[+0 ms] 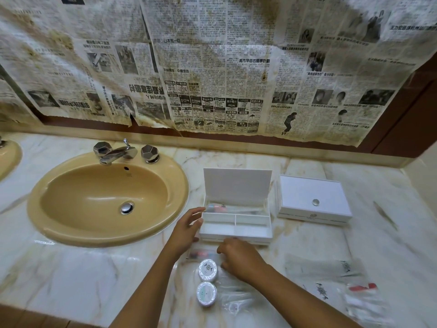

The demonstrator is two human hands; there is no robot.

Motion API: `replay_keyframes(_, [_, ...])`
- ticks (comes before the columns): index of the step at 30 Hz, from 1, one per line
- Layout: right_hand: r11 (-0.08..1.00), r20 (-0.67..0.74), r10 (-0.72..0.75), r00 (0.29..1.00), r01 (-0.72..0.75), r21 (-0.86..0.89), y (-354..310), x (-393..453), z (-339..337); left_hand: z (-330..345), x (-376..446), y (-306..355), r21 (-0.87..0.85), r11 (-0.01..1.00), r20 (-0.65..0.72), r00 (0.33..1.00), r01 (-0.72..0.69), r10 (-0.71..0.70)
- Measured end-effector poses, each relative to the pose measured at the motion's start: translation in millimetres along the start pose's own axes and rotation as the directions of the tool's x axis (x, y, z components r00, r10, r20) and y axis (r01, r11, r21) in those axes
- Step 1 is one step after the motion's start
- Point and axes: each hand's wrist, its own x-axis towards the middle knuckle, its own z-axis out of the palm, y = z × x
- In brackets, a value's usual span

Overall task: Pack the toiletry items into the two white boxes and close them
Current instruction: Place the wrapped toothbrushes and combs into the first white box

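Packing is barely begun: your left hand rests loosely against the open box, one packet inside. Your right hand reaches a packet; grasp unclear. Second box sits closed beyond.

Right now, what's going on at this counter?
A person is packing toiletries at a marble counter beside a sink. The left hand steadies the left side of the open white box, whose back compartment already holds a packet. The right hand reaches down among clear packets in front of it, next to two round soaps. The second white box sits closed to the right. More packets still lie loose.
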Motion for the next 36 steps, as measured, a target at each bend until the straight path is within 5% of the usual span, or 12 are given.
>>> replay_keyframes(21, [0.991, -0.223, 0.043, 0.974, -0.069, -0.112, -18, 0, -67, -4, -2, 9, -0.006, 0.999, 0.021, 0.999, 0.034, -0.034])
replay_keyframes(36, [0.993, -0.531, 0.115, 0.839, -0.103, 0.052, 23, 42, -78, -3, 2, 4, -0.030, 0.998, 0.005, 0.999, 0.046, -0.046])
